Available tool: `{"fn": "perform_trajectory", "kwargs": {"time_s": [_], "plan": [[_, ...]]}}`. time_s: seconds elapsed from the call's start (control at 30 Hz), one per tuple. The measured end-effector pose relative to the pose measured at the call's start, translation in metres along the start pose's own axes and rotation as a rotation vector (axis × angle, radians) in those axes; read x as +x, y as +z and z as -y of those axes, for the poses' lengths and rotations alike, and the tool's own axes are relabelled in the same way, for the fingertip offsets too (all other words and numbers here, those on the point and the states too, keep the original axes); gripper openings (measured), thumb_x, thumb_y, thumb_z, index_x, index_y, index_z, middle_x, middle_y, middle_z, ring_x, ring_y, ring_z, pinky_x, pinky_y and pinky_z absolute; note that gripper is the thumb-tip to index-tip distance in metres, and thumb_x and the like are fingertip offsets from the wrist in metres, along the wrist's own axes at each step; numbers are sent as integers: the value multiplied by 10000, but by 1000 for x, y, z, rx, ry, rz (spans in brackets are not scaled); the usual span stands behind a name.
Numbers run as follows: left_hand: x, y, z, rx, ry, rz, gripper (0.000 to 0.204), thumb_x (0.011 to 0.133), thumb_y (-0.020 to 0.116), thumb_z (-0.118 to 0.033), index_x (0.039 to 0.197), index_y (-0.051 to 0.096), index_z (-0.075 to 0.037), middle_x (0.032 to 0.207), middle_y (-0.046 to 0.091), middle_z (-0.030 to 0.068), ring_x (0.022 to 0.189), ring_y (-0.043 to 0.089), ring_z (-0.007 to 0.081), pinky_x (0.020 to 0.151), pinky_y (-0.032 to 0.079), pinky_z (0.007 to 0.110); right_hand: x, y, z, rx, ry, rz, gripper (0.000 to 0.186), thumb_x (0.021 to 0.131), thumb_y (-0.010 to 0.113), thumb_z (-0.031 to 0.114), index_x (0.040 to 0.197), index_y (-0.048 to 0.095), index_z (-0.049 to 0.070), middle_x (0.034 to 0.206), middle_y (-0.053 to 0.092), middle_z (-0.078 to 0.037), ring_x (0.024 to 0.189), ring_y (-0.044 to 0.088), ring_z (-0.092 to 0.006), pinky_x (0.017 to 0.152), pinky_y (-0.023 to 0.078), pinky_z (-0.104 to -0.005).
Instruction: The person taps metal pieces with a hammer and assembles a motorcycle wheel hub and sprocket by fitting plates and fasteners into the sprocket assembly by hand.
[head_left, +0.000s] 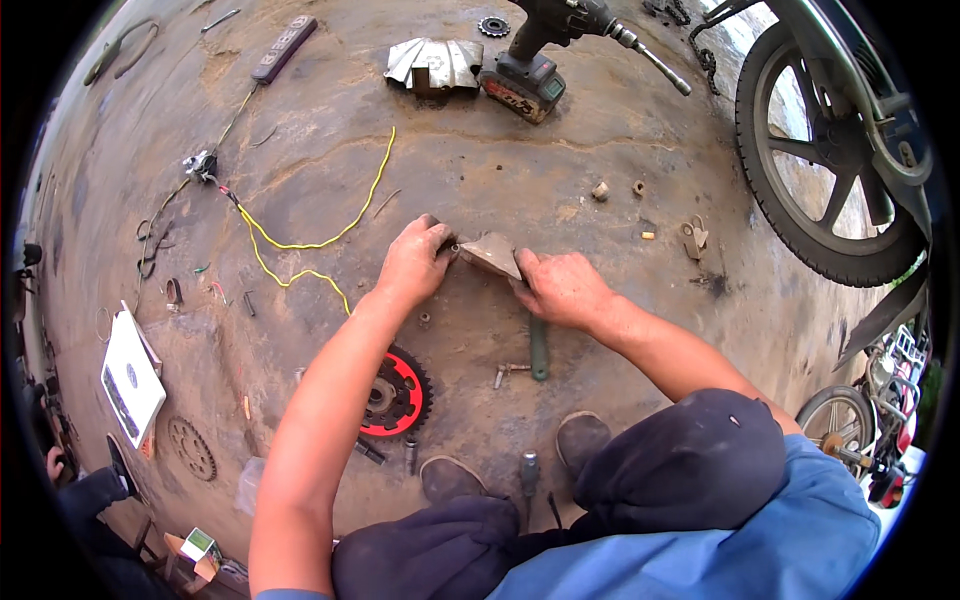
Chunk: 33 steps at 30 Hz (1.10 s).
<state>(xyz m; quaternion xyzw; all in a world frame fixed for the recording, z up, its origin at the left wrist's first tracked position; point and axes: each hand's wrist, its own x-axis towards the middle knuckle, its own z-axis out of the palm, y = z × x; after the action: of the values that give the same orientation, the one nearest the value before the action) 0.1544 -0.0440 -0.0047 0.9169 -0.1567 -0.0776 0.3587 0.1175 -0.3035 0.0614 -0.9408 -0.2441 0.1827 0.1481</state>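
Observation:
Over the ground in front of me, a dull grey, dirt-covered metal piece (pixel 490 252) is held between my two hands. My left hand (pixel 415 262) is closed at its left end, where a small round fitting (pixel 455 252) shows by the fingertips. At the right end, the thumb and fingers of my right hand (pixel 565 288) grip the edge. Just below that hand lies a tool with a green handle (pixel 539 350), its upper part hidden. A small metal T-shaped part (pixel 510 372) is beside it. Under my left forearm, a red and black sprocket (pixel 405 395) is partly covered.
A cordless impact wrench (pixel 525 75) stands beyond, beside a silver ribbed cover (pixel 433 65). Yellow wires (pixel 310 245) run across the left ground. A motorcycle wheel (pixel 820 150) stands at right. A screwdriver (pixel 529 475) lies between my shoes. Another person's leg (pixel 95 490) shows lower left.

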Motion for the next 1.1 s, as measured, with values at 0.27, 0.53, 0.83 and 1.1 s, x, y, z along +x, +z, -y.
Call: {"fn": "perform_trajectory", "kwargs": {"time_s": [0.27,0.53,0.83,1.1], "plan": [[-2,-3,0,1,-21,34,342,850,790,-138,1181,720,-88,1124,633,154,1070,643,382,923,539,454,-51,-31,-39,270,365,-259,350,1005,663,345,1027,624,-2,732,671,-205,680,660,-415,619,504,-508],[7,1,-14,232,253,123,207,874,753,-152,1055,716,-58,1148,616,159,1112,580,371,973,521,462,-164,19,-142,755,869,-265,387,1041,671,381,887,618,30,721,595,-9,562,545,-132,531,472,-348],[-9,0,-22,338,141,131,150,941,655,-107,1024,674,16,1075,686,176,1031,655,367,907,543,476,-172,-18,-111,-293,520,-147,372,935,741,387,797,675,48,741,686,-208,708,671,-435,631,526,-522],[-38,-121,-40,-480,-361,-117,284,984,709,-96,1242,718,24,995,782,89,879,712,136,768,557,299,-74,-99,-2,29,-162,268,204,950,706,239,994,638,52,871,705,-159,850,695,-391,723,549,-503]]}}
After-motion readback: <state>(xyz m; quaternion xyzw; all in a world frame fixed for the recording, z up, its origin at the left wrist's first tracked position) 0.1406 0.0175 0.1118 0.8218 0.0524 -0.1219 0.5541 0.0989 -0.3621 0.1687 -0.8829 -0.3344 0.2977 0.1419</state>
